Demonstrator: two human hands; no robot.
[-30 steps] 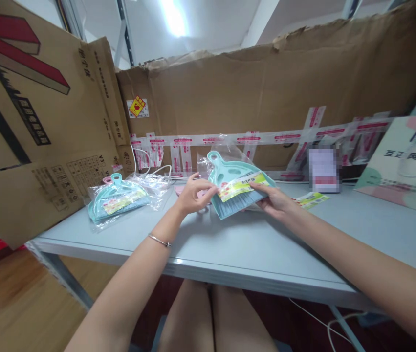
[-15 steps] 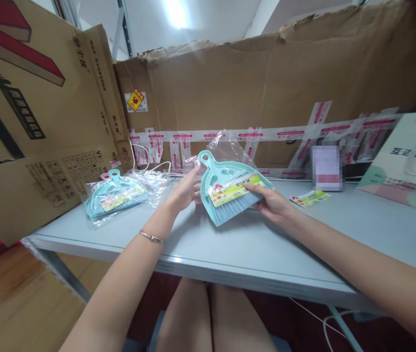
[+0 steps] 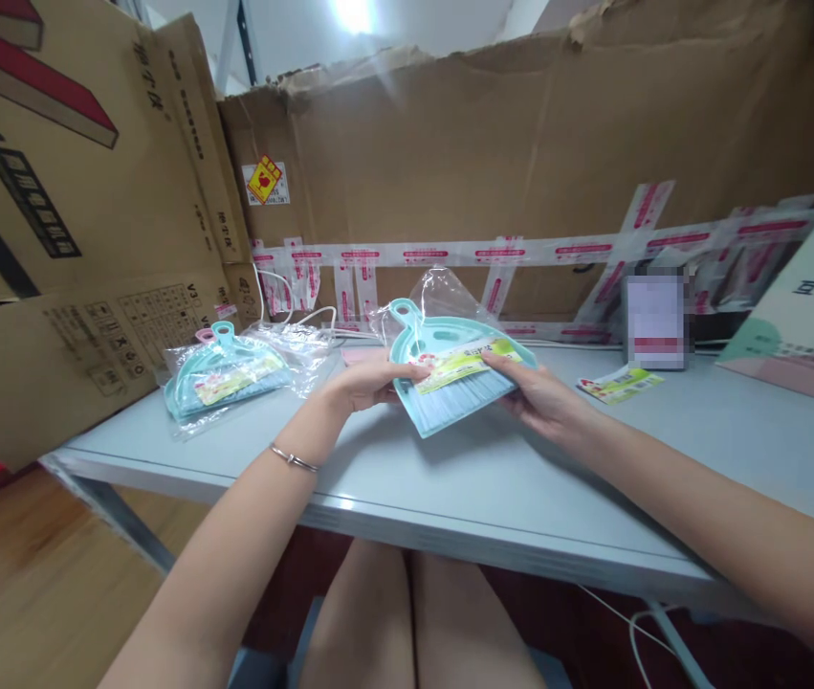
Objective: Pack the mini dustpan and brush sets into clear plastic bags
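Note:
Between my two hands a mint-green dustpan (image 3: 412, 407) with a blue-bristled brush (image 3: 468, 394) nested in it is held above the table, tilted towards me. A yellow-green label card (image 3: 460, 366) lies across the brush, and clear plastic wrap (image 3: 442, 292) sticks up behind the handle. My left hand (image 3: 370, 385) grips the left edge, thumb on the card's left end. My right hand (image 3: 532, 390) holds the right side with its thumb on the card; its other fingers are partly hidden underneath.
Bagged mint dustpans (image 3: 227, 378) lie at the table's left, with a pink handle loop behind. Loose label cards (image 3: 620, 385) lie at the right, before a blurred phone-like screen (image 3: 656, 321). Large cardboard boxes (image 3: 435, 163) wall the back and left. A printed box (image 3: 794, 316) stands far right.
My left hand has come down from beside the handle and now grips the dustpan's left edge, thumb on the card. My right hand keeps its hold.

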